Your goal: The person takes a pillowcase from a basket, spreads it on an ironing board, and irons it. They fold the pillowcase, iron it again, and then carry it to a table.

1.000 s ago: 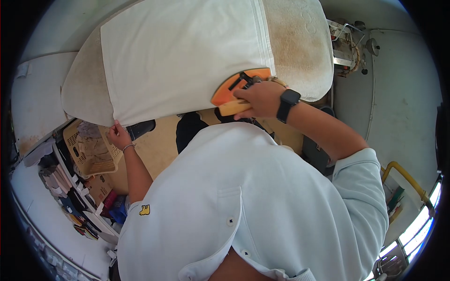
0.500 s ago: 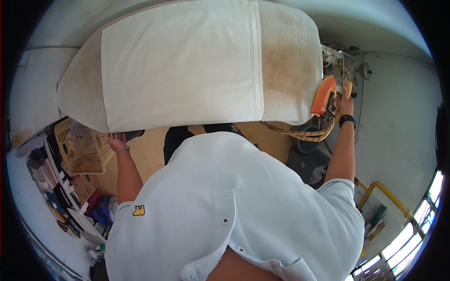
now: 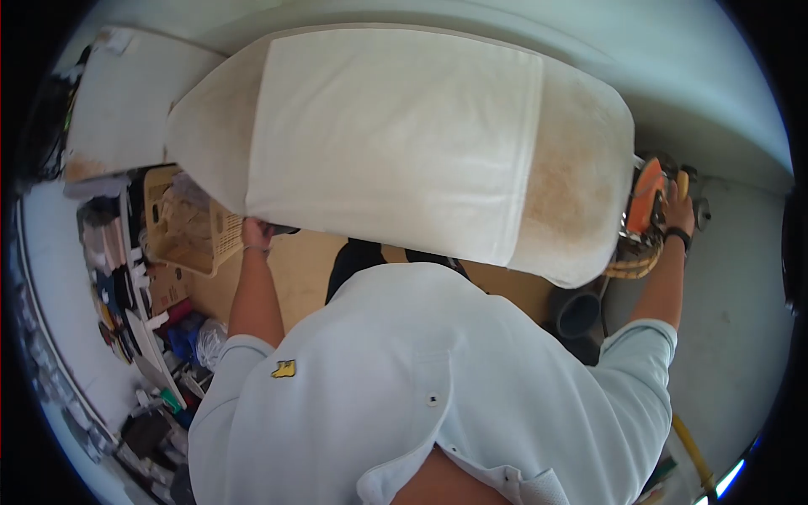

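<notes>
Gripping the orange iron (image 3: 647, 198) with closed fingers, the right hand (image 3: 678, 215) is holding it lengthwise near-to-far, right of the board (image 3: 581, 168) and white cloth (image 3: 396, 151), whose near-left corner the left hand (image 3: 257, 233) is nearing, grip unclear.

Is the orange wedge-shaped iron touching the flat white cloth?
Apart. The head view shows a bare stretch of the brown-stained padded board between the orange wedge-shaped iron and the flat white cloth.

ironing board (image 3: 576, 168) — white cloth (image 3: 391, 143) atop
</notes>
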The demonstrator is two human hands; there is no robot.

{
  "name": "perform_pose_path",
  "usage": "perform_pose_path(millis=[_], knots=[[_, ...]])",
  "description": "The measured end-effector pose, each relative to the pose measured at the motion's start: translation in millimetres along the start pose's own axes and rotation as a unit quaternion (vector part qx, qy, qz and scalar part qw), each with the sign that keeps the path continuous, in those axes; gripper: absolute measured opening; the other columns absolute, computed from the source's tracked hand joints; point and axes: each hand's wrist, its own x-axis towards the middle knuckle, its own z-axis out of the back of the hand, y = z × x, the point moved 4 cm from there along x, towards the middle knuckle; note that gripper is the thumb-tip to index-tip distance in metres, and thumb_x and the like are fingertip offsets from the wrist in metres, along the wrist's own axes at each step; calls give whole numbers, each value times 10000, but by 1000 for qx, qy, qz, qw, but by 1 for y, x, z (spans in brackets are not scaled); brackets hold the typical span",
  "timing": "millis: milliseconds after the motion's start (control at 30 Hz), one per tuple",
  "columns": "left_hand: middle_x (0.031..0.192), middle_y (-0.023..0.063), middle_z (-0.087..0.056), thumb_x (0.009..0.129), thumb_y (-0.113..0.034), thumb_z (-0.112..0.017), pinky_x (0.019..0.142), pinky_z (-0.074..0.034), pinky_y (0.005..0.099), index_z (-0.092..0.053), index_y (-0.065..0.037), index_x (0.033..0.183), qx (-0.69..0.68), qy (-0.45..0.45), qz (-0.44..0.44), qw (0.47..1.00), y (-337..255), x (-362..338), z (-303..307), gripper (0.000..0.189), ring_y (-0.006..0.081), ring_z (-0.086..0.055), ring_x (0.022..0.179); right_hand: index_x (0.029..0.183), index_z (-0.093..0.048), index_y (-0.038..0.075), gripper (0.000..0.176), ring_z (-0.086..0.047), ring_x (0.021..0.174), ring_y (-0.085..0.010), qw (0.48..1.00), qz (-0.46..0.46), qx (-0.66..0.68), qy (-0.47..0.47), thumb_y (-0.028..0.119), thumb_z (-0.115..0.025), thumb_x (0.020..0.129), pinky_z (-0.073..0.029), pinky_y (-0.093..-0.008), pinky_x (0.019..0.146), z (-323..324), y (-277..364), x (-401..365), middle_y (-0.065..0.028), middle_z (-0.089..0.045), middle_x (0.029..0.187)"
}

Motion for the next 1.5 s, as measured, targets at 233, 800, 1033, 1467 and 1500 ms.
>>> perform_pose_path(millis=[233, 800, 1033, 1467, 1500], knots=[[940, -42, -590, 826, -286, -481, 802, -395, 369, -571, -210, 976, -2, -8, -2, 1000, 0, -5, -6, 190, 103, -530, 905, 1149, -485, 14, 605, -592, 966, -397, 963, 167, -14, -211, 493, -611, 802, -473, -465, 831, 26, 53, -66, -204, -592, 1069], [1043, 164, -653, 797, -378, -645, 824, -476, 354, -618, -71, 1122, 531, 248, -220, 780, 47, 16, 17, 448, 294, -628, 949, 1050, -571, -63, 343, -621, 759, -249, 824, 4, 425, 375, 70, -625, 738, -512, -359, 657, -219, 125, -416, -152, -638, 900], [744, 116, -603, 861, -289, -623, 631, -456, 314, -601, -50, 1045, 439, 266, -369, 775, 24, -47, 78, 303, 199, -562, 665, 1019, -608, 13, 319, -600, 712, -189, 862, 38, 394, 317, 148, -655, 734, -471, -317, 622, -229, 75, -478, -85, -644, 852], [799, 27, -619, 848, -358, -649, 667, -455, 292, -645, -14, 976, 337, 464, -231, 786, 62, -89, 148, 367, 119, -538, 720, 1207, -505, 24, 403, -570, 1052, -283, 566, -191, 626, 501, 74, -585, 816, -460, -429, 909, -116, 102, -576, -133, -592, 1134], [755, 7, -607, 857, -340, -645, 624, -450, 277, -645, -16, 957, 296, 449, -235, 810, 57, -92, 152, 340, 94, -524, 680, 1206, -509, 26, 405, -577, 1043, -281, 595, -183, 603, 499, 61, -596, 812, -463, -425, 907, -120, 87, -582, -130, -596, 1130]])
